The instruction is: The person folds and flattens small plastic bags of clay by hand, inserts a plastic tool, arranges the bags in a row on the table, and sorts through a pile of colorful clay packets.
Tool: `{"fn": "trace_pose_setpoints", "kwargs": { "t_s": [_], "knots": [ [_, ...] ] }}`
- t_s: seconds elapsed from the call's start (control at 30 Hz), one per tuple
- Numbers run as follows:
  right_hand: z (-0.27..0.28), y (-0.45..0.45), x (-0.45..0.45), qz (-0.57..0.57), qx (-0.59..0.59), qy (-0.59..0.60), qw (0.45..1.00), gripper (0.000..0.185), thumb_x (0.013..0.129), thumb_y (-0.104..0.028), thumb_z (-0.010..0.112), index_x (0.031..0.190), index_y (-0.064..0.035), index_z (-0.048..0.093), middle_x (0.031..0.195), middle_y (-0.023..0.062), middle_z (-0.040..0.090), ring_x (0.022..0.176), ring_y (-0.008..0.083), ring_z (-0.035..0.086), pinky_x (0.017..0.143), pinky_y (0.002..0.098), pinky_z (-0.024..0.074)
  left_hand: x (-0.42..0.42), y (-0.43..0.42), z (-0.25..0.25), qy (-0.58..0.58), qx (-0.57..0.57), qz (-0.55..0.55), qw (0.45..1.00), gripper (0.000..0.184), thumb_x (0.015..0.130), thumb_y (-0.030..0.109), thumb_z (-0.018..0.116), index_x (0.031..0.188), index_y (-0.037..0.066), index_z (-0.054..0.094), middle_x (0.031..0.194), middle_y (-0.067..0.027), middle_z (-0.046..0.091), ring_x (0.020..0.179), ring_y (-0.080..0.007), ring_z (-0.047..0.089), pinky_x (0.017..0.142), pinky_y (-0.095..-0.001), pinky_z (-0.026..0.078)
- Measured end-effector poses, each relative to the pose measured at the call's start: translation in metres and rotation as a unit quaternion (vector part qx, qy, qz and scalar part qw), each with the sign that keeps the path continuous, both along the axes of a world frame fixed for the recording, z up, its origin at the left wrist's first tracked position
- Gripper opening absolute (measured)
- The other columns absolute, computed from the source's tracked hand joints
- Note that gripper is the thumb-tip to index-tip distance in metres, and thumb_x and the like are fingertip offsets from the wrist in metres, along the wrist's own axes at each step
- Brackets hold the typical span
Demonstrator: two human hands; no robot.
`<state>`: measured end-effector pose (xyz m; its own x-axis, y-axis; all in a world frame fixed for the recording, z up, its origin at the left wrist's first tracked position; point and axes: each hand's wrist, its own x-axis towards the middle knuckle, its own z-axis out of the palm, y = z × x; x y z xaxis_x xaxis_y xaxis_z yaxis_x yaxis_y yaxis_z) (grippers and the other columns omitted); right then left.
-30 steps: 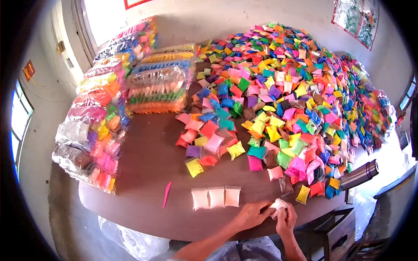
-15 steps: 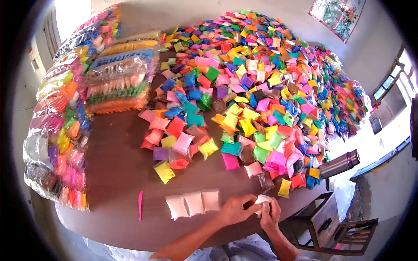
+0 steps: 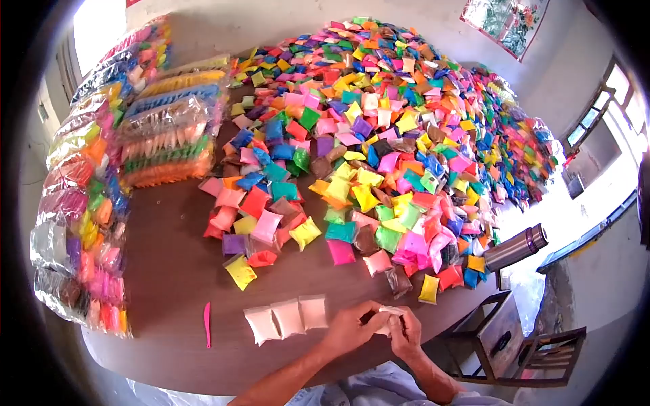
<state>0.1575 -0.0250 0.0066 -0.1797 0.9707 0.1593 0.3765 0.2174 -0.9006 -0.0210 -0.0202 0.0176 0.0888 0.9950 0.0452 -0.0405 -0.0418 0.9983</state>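
Note:
At the table's front edge, my left hand (image 3: 353,327) and my right hand (image 3: 406,334) pinch a small pale packet (image 3: 388,311) between them. Fingers cover much of that packet. Just left of my left hand, three pale pink packets (image 3: 291,318) lie side by side in a row. Further left, a pink plastic knife (image 3: 208,325) rests on the brown table (image 3: 162,271).
A large heap of colourful packets (image 3: 406,135) covers the back and right. Clear bags of packets (image 3: 68,203) line the left side, beside more bagged rows (image 3: 169,128). A metal flask (image 3: 516,248) lies tilted at the right edge, near a wooden chair (image 3: 552,358).
The view has turned to the right, so the table and its contents sit further left in the frame. Both hands remain on the pale packet, with slightly shifted fingers.

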Motion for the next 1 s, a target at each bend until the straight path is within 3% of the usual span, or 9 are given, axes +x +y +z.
{"fn": "trace_pose_setpoints", "kwargs": {
  "t_s": [0.23, 0.33, 0.4, 0.6, 0.73, 0.8, 1.0],
  "knots": [
    [0.001, -0.001, 0.001, -0.037, -0.055, 0.053, 0.996, 0.023, 0.103, -0.019, 0.052, 0.107, 0.0001, 0.064, 0.086, 0.0014, 0.064, 0.071, 0.0050, 0.057, 0.059, 0.0216, 0.0461, 0.001, -0.002, -0.008, 0.044, 0.004, 0.013, 0.999, 0.017, 0.096, 0.017, 0.071, 0.101, 0.001, 0.072, 0.076, -0.0044, 0.068, 0.070, -0.0067, 0.060, 0.061, -0.0279, 0.051],
    [-0.001, 0.001, 0.001, -0.051, -0.021, 0.034, 0.998, 0.018, 0.101, -0.016, 0.058, 0.102, -0.0005, 0.067, 0.078, 0.0005, 0.062, 0.067, 0.0047, 0.055, 0.059, 0.0241, 0.0450, -0.001, -0.001, -0.002, 0.035, 0.014, 0.004, 0.999, 0.016, 0.096, 0.016, 0.071, 0.100, 0.001, 0.073, 0.075, -0.0042, 0.067, 0.070, -0.0062, 0.060, 0.061, -0.0280, 0.051],
    [-0.004, -0.003, 0.002, -0.052, -0.069, 0.058, 0.995, 0.015, 0.099, -0.013, 0.061, 0.101, 0.0009, 0.067, 0.074, 0.0003, 0.061, 0.066, 0.0052, 0.054, 0.058, 0.0239, 0.0438, -0.001, -0.002, 0.002, 0.029, 0.012, -0.002, 1.000, 0.013, 0.095, 0.014, 0.071, 0.100, 0.001, 0.072, 0.076, -0.0045, 0.068, 0.070, -0.0063, 0.060, 0.061, -0.0282, 0.051],
    [-0.010, -0.002, 0.003, -0.040, -0.039, 0.029, 0.998, 0.011, 0.096, -0.009, 0.063, 0.098, 0.0022, 0.067, 0.073, -0.0001, 0.060, 0.066, 0.0047, 0.051, 0.058, 0.0237, 0.0421, 0.000, 0.000, -0.012, 0.046, 0.031, 0.002, 0.998, 0.011, 0.094, 0.010, 0.070, 0.099, 0.000, 0.071, 0.078, -0.0054, 0.069, 0.072, -0.0066, 0.062, 0.063, -0.0287, 0.053],
    [0.003, 0.000, -0.002, -0.036, -0.034, 0.029, 0.998, 0.010, 0.096, -0.007, 0.062, 0.096, 0.0020, 0.067, 0.073, 0.0000, 0.061, 0.065, 0.0049, 0.052, 0.057, 0.0240, 0.0417, 0.001, -0.001, -0.017, 0.055, 0.043, 0.016, 0.997, 0.011, 0.094, 0.010, 0.070, 0.099, 0.000, 0.071, 0.079, -0.0061, 0.070, 0.073, -0.0068, 0.063, 0.065, -0.0289, 0.054],
    [0.004, 0.000, -0.002, -0.028, -0.019, 0.027, 0.999, 0.011, 0.095, -0.007, 0.062, 0.095, 0.0019, 0.068, 0.073, 0.0007, 0.061, 0.065, 0.0057, 0.052, 0.057, 0.0245, 0.0418, 0.000, -0.001, -0.018, 0.060, 0.022, -0.002, 0.998, 0.019, 0.097, 0.022, 0.070, 0.105, 0.005, 0.071, 0.084, -0.0145, 0.072, 0.070, -0.0182, 0.069, 0.066, -0.0332, 0.055],
    [0.003, -0.001, 0.002, -0.027, -0.031, 0.016, 0.999, 0.008, 0.094, -0.006, 0.064, 0.096, 0.0014, 0.068, 0.075, 0.0030, 0.062, 0.068, 0.0075, 0.056, 0.059, 0.0246, 0.0445, -0.001, 0.001, -0.010, 0.038, 0.013, 0.004, 0.999, 0.018, 0.096, 0.020, 0.070, 0.104, 0.004, 0.072, 0.084, -0.0126, 0.072, 0.072, -0.0139, 0.068, 0.068, -0.0314, 0.055]
  ]
}}
